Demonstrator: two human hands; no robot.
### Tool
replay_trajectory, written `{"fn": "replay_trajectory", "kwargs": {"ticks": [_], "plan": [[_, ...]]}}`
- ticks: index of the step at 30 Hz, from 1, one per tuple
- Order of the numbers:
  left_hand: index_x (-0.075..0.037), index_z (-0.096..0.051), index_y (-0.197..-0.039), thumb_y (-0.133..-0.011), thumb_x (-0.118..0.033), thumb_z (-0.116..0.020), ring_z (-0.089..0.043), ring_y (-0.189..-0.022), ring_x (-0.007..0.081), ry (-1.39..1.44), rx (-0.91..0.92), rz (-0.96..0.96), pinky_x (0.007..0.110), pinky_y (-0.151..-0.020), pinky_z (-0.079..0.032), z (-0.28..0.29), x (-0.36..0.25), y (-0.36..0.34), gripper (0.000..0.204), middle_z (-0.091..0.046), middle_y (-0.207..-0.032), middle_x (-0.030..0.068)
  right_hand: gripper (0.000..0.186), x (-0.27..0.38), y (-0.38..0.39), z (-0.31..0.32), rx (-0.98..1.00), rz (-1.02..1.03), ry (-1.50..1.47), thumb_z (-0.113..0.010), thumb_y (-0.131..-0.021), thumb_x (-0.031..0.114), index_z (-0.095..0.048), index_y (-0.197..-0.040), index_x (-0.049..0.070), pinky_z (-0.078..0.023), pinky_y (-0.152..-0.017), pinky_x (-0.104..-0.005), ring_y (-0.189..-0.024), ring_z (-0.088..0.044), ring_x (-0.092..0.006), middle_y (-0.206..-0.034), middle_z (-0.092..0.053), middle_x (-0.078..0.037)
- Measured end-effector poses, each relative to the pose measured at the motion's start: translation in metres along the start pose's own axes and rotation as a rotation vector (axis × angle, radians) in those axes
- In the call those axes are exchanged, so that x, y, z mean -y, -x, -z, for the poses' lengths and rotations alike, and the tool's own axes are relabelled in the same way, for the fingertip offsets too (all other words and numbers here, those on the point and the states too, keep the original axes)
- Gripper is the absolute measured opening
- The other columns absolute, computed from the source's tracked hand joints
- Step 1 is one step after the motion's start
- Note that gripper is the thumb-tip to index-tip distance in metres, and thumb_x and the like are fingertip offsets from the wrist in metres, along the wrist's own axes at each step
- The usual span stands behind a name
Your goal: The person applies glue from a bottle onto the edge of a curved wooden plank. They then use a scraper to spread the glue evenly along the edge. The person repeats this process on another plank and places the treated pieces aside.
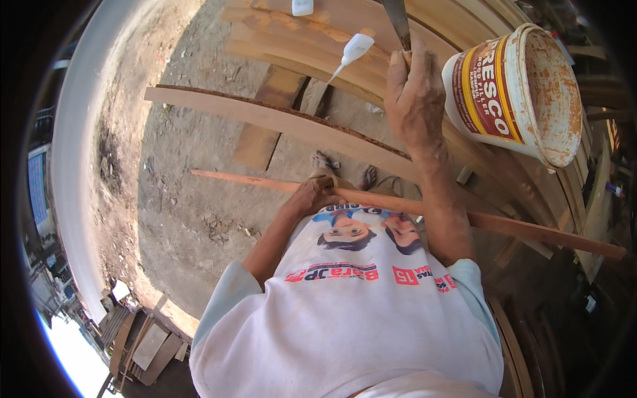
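Fingers of the left hand clamp a thin wood strip lying across the lap. The right hand grips a putty knife over stacked planks, beside the filler tub.

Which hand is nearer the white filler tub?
Right. The right hand, gripping a flat metal blade, sits just left of the white tub. The left hand holds the thin wooden strip, lower and farther left.
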State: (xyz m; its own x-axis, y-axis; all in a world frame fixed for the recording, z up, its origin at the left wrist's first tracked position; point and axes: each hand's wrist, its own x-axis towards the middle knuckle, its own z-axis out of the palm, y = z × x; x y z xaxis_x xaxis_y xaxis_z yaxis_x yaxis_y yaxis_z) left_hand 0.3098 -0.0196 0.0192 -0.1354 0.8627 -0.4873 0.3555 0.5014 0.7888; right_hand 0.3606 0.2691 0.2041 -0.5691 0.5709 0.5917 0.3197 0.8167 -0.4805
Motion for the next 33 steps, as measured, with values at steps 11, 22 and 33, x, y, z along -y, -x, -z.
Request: {"fn": "replay_trajectory", "kwargs": {"ticks": [11, 22, 33], "plan": [[0.003, -0.036, -0.157, -0.061, -0.064, -0.094, -0.050, -0.142, 0.0410, 0.263, 0.111, 0.002, 0.045, -0.118, -0.042, 0.055, 0.001, -0.029, 0.130, -0.046, -0.154, 0.0331, 0.036, -0.022, -0.045, -0.060, -0.138, 0.206, 0.596, -0.068, -0.098, 0.020, -0.064, -0.133, 0.009, -0.046, -0.097, -0.0497, -0.107, -0.063, -0.0341, -0.118, -0.064, -0.014], [0.000, -0.066, -0.122, -0.068, -0.056, -0.091, -0.071, -0.105, 0.0396, 0.038, 0.180, -0.048, 0.046, -0.092, -0.056, 0.043, 0.001, -0.014, 0.082, -0.074, -0.110, 0.0225, 0.024, 0.047, -0.014, -0.048, 0.170, 0.115, -0.069, -0.079, -0.089, 0.008, -0.071, -0.111, 0.004, -0.055, -0.067, -0.0384, -0.074, -0.068, -0.0256, -0.091, -0.070, -0.010], [-0.001, -0.070, -0.100, -0.077, -0.043, -0.086, -0.071, -0.094, 0.0391, 0.046, 0.028, -0.119, 0.046, -0.082, -0.055, -0.057, 0.031, 0.012, 0.050, -0.073, -0.095, 0.0205, 0.022, 0.052, 0.156, 0.019, 1.286, 0.033, -0.292, -0.068, -0.096, 0.020, -0.069, -0.107, 0.001, -0.056, -0.084, -0.0427, -0.096, -0.072, -0.0332, -0.101, -0.073, -0.018]]}}
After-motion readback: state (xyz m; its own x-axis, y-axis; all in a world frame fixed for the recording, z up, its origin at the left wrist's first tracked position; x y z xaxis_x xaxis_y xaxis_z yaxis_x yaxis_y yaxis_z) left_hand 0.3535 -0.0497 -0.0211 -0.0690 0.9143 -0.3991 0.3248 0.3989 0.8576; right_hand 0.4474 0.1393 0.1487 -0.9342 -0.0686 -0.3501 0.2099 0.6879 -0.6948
